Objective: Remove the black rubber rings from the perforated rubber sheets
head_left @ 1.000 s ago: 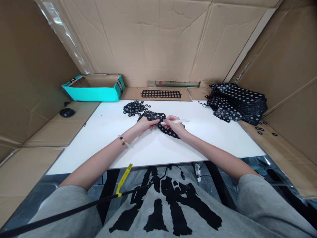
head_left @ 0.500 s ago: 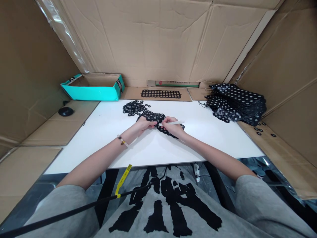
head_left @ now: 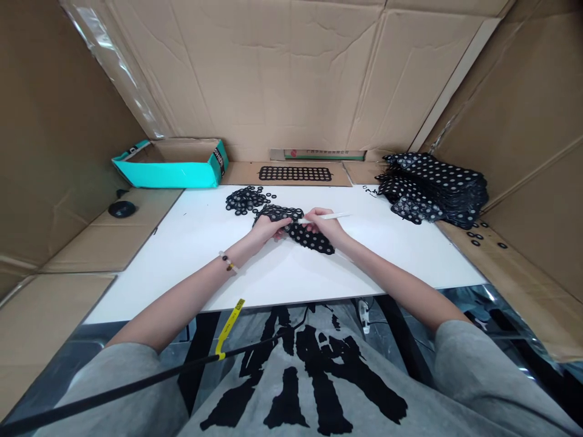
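Observation:
In the middle of the white tabletop lies a stack of black perforated rubber sheets [head_left: 314, 238] with rows of round holes. My left hand [head_left: 269, 228] grips the stack at its left part, thumb on top. In my right hand [head_left: 324, 224] is a white pen-like tool [head_left: 336, 215], pinched between thumb and fingers, its tip against the sheets beside my left thumb. Whatever the tip touches is too small to make out. Behind my left hand sits a pile of small black rings [head_left: 246, 200].
A turquoise box [head_left: 168, 175] stands at the back left, with a black round object [head_left: 122, 209] before it. One perforated sheet [head_left: 295, 173] lies on cardboard at the back. A big stack of such sheets [head_left: 437, 185] fills the right rear, near several loose rings [head_left: 476, 235]. Cardboard walls surround the table.
My right hand has lifted and shifted slightly up and right with the pen-like tool, uncovering more of the sheets' right part. My left hand stays on the stack.

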The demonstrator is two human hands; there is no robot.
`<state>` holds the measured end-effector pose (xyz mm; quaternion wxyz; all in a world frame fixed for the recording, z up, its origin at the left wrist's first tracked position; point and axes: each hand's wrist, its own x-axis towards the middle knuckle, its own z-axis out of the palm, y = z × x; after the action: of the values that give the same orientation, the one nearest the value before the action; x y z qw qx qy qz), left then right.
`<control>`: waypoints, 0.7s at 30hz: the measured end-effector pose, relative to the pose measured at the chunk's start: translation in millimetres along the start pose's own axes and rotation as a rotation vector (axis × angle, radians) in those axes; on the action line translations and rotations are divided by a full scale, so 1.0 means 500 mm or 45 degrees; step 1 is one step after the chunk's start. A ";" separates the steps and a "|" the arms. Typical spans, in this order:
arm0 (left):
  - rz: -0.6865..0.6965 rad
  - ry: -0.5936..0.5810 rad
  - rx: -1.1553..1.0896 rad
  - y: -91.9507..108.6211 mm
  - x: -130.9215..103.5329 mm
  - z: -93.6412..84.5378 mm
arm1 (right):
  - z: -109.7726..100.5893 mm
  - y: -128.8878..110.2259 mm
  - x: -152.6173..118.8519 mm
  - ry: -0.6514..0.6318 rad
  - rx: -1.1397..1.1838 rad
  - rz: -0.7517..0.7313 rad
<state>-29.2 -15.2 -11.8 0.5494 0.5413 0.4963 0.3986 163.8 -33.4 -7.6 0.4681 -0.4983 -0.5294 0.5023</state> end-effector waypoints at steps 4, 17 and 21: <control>-0.078 -0.085 -0.267 0.018 -0.015 0.011 | -0.042 -0.018 0.015 -0.042 0.202 0.102; 0.006 -0.216 -0.097 0.008 -0.020 0.014 | -0.022 -0.002 0.018 -0.203 0.445 0.129; -0.055 -0.183 -0.244 0.006 -0.017 0.013 | -0.019 0.004 0.021 -0.094 0.329 0.069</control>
<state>-24.3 -24.3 -8.2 0.6413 0.5026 0.4267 0.3924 172.7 -22.3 -9.1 0.4950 -0.4290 -0.4635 0.5968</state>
